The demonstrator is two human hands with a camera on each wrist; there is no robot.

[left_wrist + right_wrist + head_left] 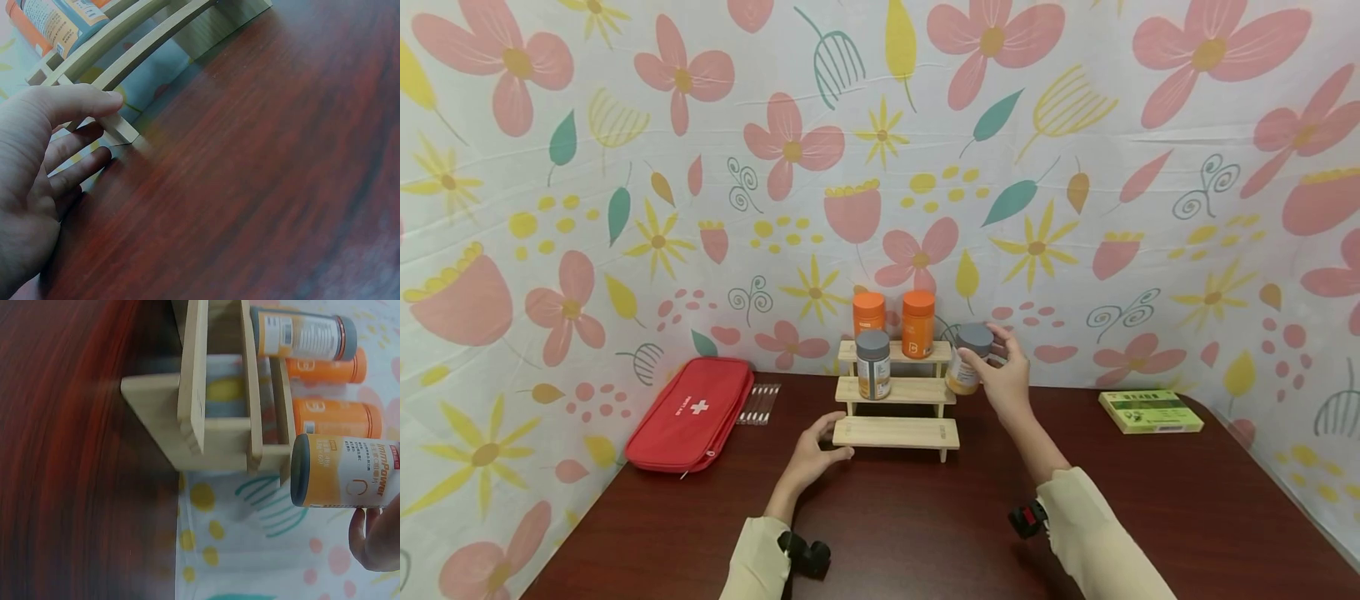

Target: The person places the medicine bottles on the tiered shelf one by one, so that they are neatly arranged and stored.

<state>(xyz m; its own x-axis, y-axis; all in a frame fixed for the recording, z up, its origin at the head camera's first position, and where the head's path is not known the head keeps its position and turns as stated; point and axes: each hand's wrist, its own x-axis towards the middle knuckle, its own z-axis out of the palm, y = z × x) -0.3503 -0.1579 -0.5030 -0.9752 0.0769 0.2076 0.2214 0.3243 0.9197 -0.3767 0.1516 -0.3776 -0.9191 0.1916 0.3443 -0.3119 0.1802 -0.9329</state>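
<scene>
A three-step wooden display rack (897, 431) stands against the patterned backdrop. My left hand (812, 454) holds the left end of its lowest step, and in the left wrist view the thumb (94, 102) lies against that end. My right hand (1006, 375) grips a grey-lidded supplement bottle (964, 375) at the right end of the middle step. In the right wrist view this bottle (347, 470) shows a white and orange label and a dark base. Another grey-lidded bottle (874, 367) stands on the middle step. Two orange bottles (918, 325) stand on the top step.
At the left of the dark wooden table (895, 533) lies a red first aid pouch (692, 417), with a pack of cotton swabs (760, 404) beside it. A green and yellow box (1150, 412) lies at the right. Floral cloth (1075, 292) hangs close behind the rack.
</scene>
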